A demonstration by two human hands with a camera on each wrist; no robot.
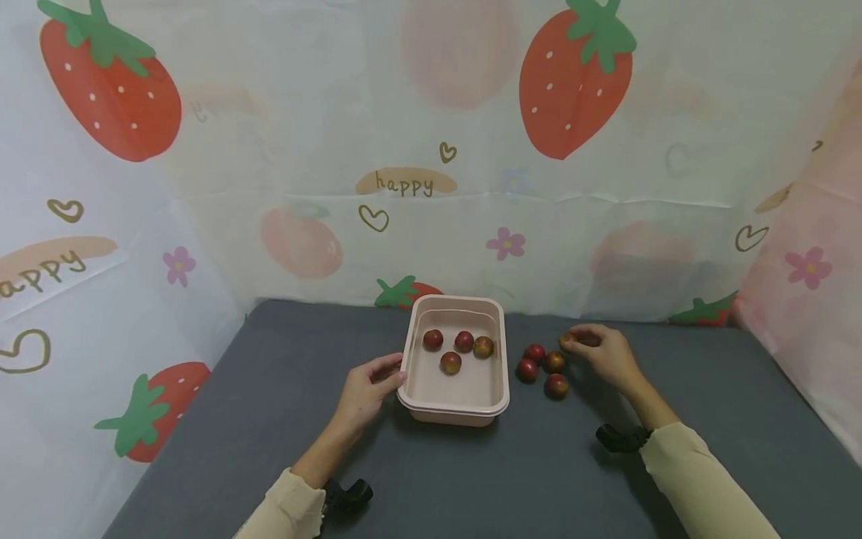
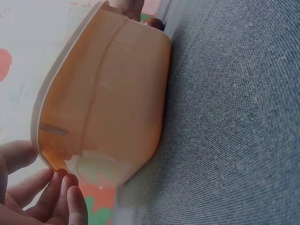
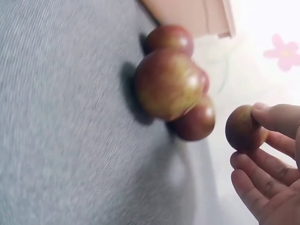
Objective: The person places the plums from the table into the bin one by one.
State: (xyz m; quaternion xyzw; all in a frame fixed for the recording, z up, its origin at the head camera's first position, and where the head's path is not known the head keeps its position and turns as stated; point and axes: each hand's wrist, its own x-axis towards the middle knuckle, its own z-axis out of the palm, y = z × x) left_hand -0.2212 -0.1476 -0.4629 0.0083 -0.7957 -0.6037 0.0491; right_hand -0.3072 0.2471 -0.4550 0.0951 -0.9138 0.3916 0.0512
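A pale pink plastic box (image 1: 458,391) stands on the table with several reddish plums (image 1: 451,363) on its floor. My left hand (image 1: 364,391) holds the box's left side by the rim, thumb and fingers on either side of the edge. In the left wrist view, the fingertips (image 2: 70,180) meet just under the rim (image 2: 38,108). To the right of the box, my right hand (image 1: 611,361) pinches a plum (image 3: 241,129) between thumb and fingers. It is raised beside a cluster of several loose plums (image 3: 168,84) lying on the table.
Dark grey cloth covers the table (image 1: 269,434). A white curtain (image 1: 323,135) printed with strawberries hangs right behind the table and along its sides. Each wrist wears a black camera mount, one at the left cuff (image 1: 350,495) and one at the right (image 1: 619,439).
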